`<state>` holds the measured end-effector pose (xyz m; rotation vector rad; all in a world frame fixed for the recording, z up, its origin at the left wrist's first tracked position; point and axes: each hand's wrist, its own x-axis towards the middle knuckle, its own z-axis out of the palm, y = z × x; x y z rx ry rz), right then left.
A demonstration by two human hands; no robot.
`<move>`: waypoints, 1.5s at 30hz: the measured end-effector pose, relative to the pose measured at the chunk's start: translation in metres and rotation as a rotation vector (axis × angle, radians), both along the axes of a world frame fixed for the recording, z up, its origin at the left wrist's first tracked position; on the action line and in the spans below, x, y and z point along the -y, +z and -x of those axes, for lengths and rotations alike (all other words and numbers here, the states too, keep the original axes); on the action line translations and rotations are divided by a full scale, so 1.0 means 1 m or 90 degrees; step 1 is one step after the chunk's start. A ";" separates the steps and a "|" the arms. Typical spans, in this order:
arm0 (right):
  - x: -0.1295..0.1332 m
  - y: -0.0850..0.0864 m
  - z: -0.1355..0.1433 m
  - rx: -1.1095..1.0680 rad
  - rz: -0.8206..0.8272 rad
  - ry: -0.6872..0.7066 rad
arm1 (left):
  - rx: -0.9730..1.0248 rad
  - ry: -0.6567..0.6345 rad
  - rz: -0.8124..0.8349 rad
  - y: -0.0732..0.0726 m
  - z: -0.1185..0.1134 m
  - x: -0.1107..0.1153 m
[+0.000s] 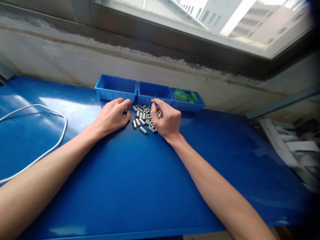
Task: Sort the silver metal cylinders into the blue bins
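Observation:
A pile of short silver metal pieces, which look like hex standoffs, lies on the blue tabletop between my hands. On the left side of the pile, my left hand rests with fingers curled; a small metal piece shows between its thumb and forefinger. My right hand covers the pile's right part. Its thumb and forefinger come close together above the pieces, and whatever is between those tips is too small to make out. The other right fingers are folded and partly hidden.
Behind the pile stand three joined blue bins: a left bin, a middle bin holding small dark bits, and a right bin with a green plastic bag. A white cable loops across the left table. Clutter sits right.

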<state>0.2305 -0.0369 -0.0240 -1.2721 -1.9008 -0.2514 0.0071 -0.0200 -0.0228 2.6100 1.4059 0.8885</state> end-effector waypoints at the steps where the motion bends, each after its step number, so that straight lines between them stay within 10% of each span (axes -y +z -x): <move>1: 0.001 -0.001 0.000 0.004 -0.006 0.005 | -0.013 0.011 -0.010 0.000 0.000 0.000; 13: 0.000 -0.004 -0.001 0.021 -0.045 0.036 | -0.004 0.034 -0.004 -0.001 0.000 0.001; 26: 0.002 -0.006 0.000 0.070 -0.059 0.067 | 0.577 -0.138 0.314 0.000 -0.011 -0.002; 40: -0.001 -0.006 -0.001 0.121 0.005 0.190 | 0.586 -0.177 0.375 0.003 -0.010 0.001; 45: -0.002 -0.007 0.000 0.100 0.003 0.162 | 0.486 -0.134 0.251 0.002 -0.013 0.002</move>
